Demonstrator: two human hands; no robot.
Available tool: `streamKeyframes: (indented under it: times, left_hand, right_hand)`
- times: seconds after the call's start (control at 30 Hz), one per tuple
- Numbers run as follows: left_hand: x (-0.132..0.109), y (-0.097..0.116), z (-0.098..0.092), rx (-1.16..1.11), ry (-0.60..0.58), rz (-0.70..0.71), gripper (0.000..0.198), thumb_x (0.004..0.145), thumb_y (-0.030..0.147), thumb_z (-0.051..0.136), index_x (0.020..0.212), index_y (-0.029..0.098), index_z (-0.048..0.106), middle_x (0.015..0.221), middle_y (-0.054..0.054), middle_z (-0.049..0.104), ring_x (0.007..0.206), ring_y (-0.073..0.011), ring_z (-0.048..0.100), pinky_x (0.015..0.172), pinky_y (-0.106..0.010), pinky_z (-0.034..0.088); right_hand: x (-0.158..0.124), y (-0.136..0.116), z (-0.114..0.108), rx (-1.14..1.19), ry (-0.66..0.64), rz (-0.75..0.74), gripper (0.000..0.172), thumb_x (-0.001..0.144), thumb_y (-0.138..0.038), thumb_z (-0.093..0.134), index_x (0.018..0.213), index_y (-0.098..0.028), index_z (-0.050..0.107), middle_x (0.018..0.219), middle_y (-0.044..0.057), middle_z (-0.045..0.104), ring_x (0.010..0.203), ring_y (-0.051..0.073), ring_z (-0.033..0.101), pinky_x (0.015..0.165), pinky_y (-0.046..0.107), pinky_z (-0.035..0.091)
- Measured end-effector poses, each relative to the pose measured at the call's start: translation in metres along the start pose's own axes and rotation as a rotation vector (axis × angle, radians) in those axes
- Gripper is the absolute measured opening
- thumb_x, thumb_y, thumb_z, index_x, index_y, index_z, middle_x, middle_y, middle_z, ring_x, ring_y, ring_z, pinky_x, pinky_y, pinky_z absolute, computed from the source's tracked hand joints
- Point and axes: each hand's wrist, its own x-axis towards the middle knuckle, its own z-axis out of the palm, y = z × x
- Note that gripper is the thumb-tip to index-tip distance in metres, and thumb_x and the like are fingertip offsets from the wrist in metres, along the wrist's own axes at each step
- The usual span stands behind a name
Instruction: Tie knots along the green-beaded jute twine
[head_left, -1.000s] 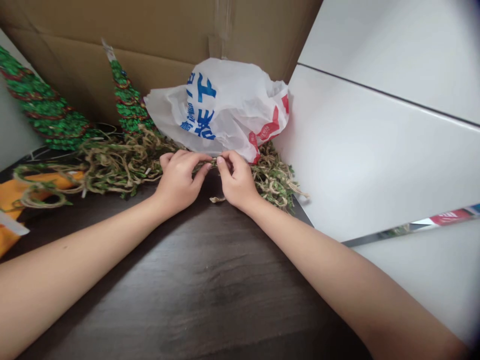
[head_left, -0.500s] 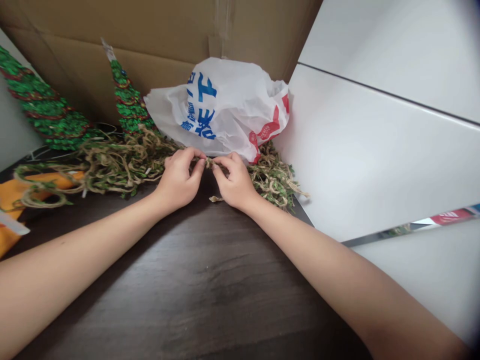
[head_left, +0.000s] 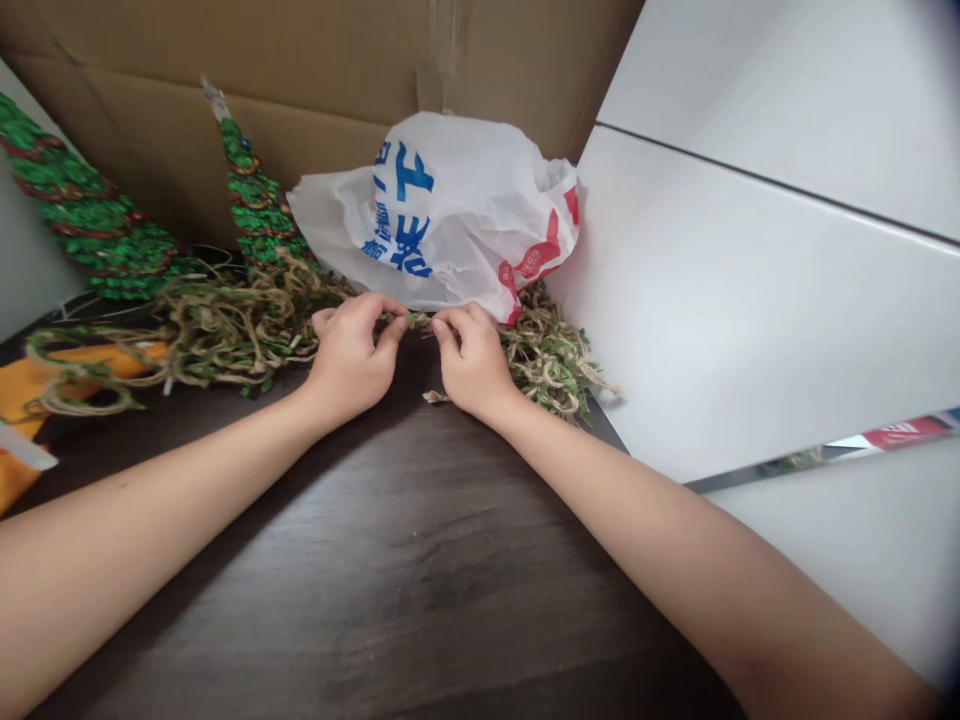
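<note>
My left hand (head_left: 352,350) pinches a piece of leafy twine (head_left: 418,321) between thumb and forefinger, and my right hand (head_left: 476,360) pinches it just beside. The twine spans the small gap between them, in front of the bag (head_left: 465,210), over the dark table (head_left: 375,560).

The twine (head_left: 247,320) is tan and green, the bag (head_left: 472,215) white, printed blue and red.
</note>
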Motion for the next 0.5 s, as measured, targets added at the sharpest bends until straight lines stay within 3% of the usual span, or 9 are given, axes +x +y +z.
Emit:
streamKeyframes:
  times: [0.23, 0.5]
  left_hand:
    - [0.001, -0.003, 0.001, -0.053, 0.041, -0.127, 0.013, 0.097, 0.031, 0.059, 0.102, 0.022, 0.068, 0.105, -0.007, 0.078, 0.102, -0.0287, 0.07, 0.106, -0.049, 0.049]
    - [0.002, -0.01, 0.002, -0.087, 0.084, -0.12, 0.008, 0.098, 0.029, 0.059, 0.1, 0.024, 0.065, 0.108, -0.006, 0.078, 0.109, -0.0294, 0.071, 0.112, -0.052, 0.047]
  right_hand:
    - [0.001, -0.001, 0.001, -0.053, 0.074, 0.045, 0.021, 0.108, -0.025, 0.054, 0.092, -0.023, 0.068, 0.095, 0.005, 0.062, 0.094, 0.022, 0.061, 0.094, 0.038, 0.055]
    - [0.0, -0.004, 0.0, -0.083, 0.093, 0.086, 0.023, 0.109, -0.029, 0.053, 0.097, -0.022, 0.072, 0.102, 0.009, 0.059, 0.105, 0.026, 0.062, 0.109, 0.045, 0.053]
